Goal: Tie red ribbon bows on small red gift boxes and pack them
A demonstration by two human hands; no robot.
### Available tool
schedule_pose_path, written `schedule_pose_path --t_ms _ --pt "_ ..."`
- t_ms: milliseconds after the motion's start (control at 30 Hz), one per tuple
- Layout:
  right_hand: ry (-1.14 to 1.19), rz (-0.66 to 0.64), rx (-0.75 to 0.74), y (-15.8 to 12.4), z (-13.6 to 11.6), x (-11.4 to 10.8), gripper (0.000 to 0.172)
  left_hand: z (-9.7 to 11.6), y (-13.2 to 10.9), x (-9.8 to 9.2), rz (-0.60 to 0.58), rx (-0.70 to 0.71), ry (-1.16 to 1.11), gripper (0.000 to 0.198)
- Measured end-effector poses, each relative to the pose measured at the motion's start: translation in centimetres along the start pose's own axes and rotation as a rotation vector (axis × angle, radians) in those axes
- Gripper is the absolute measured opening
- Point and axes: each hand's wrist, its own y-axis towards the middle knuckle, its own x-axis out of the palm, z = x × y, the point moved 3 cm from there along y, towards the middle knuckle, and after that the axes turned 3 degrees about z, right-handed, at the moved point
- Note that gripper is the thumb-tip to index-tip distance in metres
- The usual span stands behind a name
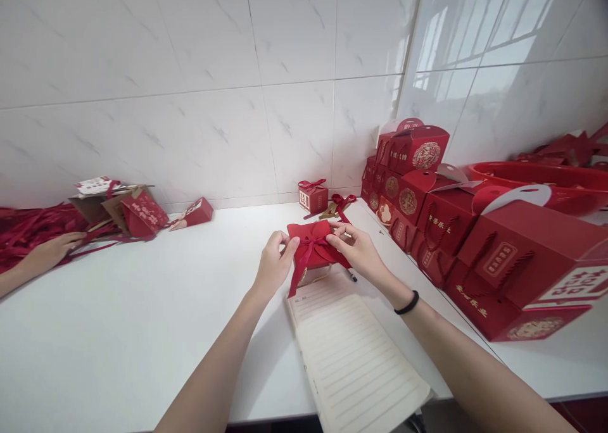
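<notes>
Small red box (313, 246) held up between both hands, at the middle of the white table (142, 319), just over the far end of an open lined notebook (354, 357). Left hand (274, 265) closed on the box's left edge, thumb on top, fingers curled underneath. Right hand (358, 251) closed on the right edge, thumb and forefinger pinching the top flap near its upper corner, a black band (407, 303) round the wrist. Box thus caught between the two grips, touching both, its top tilted toward the camera. Dark red ribbon (304, 265) runs across the top of the box and hangs from the left side, past the left thumb, down toward the notebook; cannot tell whether the left fingers pinch it as well.

Beyond the box, near the tiled wall, stands a smaller tied box (313, 197), with loose ribbon and a gold-coloured object just right of it, too small to make out. Along the right edge of the table, a row of large red gift boxes (513, 262) with cord handles, and a red basin (536, 176) behind them. Far left: a co-worker's hand (52, 251) resting on a heap of red ribbons (28, 230), flat unfolded boxes (140, 213) beside it, well apart from the held box.
</notes>
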Motion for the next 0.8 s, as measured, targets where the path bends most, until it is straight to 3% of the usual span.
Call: schedule_pose_path --t_ms 333,800 --pt "-0.13 0.034 0.048 0.1 0.9 0.0 0.034 -1.4 -0.8 1.2 0.124 0.058 0.05 0.021" --pt "0.117 -0.043 0.216 0.6 1.9 -0.3 0.041 -1.4 -0.6 1.4 0.131 0.099 0.047 0.02"
